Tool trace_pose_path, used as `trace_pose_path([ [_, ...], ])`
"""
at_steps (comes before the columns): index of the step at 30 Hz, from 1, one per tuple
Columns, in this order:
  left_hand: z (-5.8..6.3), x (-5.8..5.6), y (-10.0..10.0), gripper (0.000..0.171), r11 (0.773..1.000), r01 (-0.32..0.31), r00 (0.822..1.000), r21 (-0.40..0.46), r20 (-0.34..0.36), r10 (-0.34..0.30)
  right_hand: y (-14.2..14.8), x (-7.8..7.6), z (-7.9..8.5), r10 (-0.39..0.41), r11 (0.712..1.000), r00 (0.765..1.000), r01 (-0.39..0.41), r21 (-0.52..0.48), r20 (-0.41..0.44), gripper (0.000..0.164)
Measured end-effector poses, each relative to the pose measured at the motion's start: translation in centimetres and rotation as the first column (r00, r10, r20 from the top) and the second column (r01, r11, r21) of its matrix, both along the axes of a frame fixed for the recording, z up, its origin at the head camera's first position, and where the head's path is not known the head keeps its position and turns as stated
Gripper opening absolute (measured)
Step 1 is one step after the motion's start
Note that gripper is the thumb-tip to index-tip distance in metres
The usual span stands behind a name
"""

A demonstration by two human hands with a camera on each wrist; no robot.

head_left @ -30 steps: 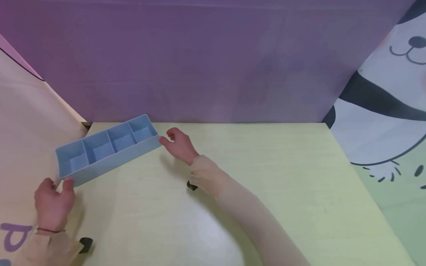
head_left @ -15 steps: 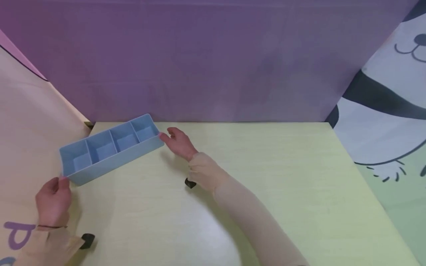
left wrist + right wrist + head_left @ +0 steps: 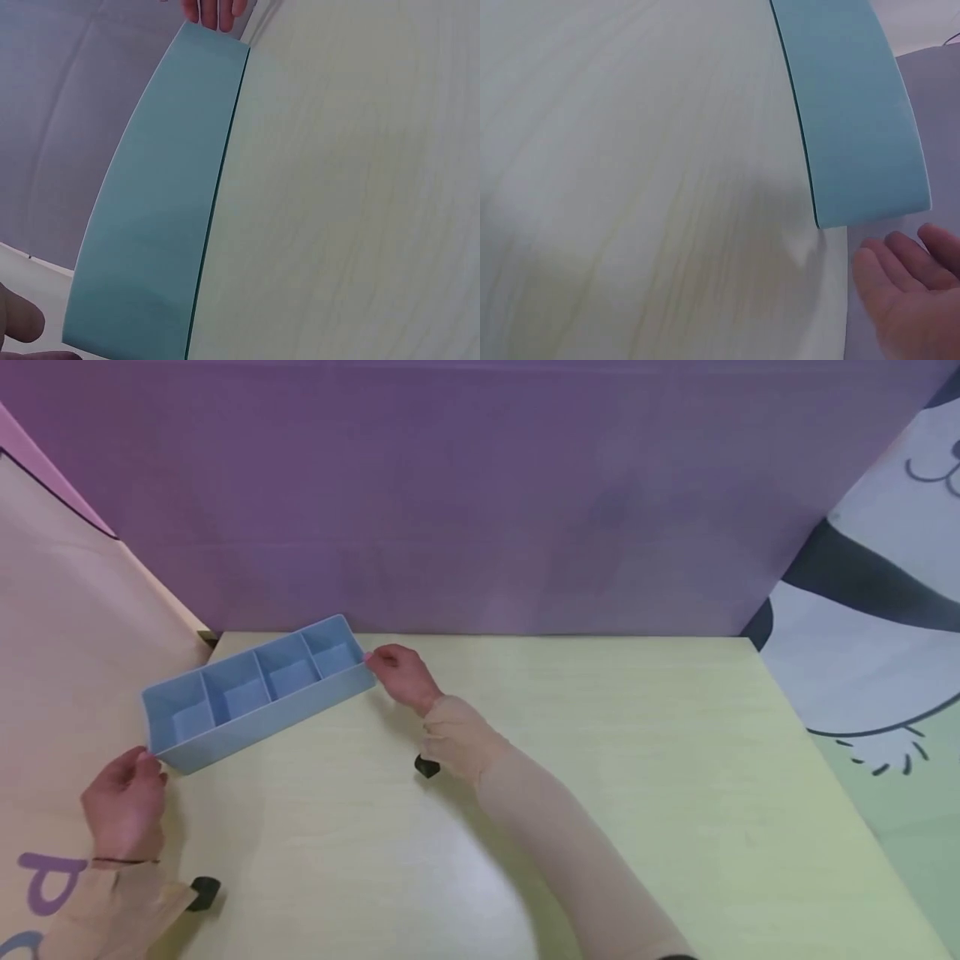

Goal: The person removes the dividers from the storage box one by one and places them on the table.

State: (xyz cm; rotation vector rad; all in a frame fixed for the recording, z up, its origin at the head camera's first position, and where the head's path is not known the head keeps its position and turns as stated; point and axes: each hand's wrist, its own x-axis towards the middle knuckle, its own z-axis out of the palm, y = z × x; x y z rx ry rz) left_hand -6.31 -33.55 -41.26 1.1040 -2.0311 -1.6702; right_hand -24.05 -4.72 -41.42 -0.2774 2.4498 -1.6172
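A long light-blue tray (image 3: 262, 725) with several compartments lies slantwise at the table's far left, its side wall (image 3: 154, 187) filling much of the left wrist view. At its near left corner is my left hand (image 3: 126, 797), with bent fingers close to the wall; the left wrist view shows the thumb (image 3: 22, 319) apart from the tray. My right hand (image 3: 405, 677) is at the opposite end, thumb side against or very near the corner. In the right wrist view its fingers (image 3: 911, 262) extend just beyond the tray's end. No grip around the wall is visible; contact is hard to tell.
The pale wooden table (image 3: 637, 777) stretches to the right. A purple cloth (image 3: 480, 502) stands along its back edge, with printed cloths on both sides. Dark wrist-mounted pieces (image 3: 204, 893) show below the sleeves.
The view has shifted slightly, so the tray appears farther right. Both hands have drawn closer to the tray's ends, and the right thumb and fingers have come nearer each other.
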Motion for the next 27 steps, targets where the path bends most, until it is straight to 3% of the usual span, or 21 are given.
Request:
trace_pose_path([
  [4,0.0,0.1,0.1,0.05,1.0,0.009,1.0,0.006,0.0,-0.009,-0.3,0.1,0.0,-0.034,0.999,0.999,0.034,-0.028,-0.008,0.032],
  [12,-0.1,0.0,0.6,0.047,0.999,-0.013,0.997,0.039,-0.08,0.016,-0.8,0.3,0.2,-0.084,0.996,0.996,0.083,-0.043,-0.017,0.028],
  [20,-0.1,-0.1,1.0,0.047,0.994,0.006,1.0,-0.106,0.02,-0.004,-1.0,0.5,-0.4,-0.135,0.99,0.989,0.133,-0.035,-0.067,0.024],
  [24,-0.2,-0.5,1.0,0.045,0.999,-0.038,0.999,-0.028,-0.033,0.037,-1.0,0.5,-0.6,-0.167,0.986,0.982,0.165,-0.035,-0.084,0.022],
  [27,-0.2,-0.9,1.0,0.041,0.993,-0.08,0.993,0.086,-0.082,0.087,-1.1,0.4,-0.5,-0.185,0.983,0.979,0.184,-0.027,-0.082,0.021],
])
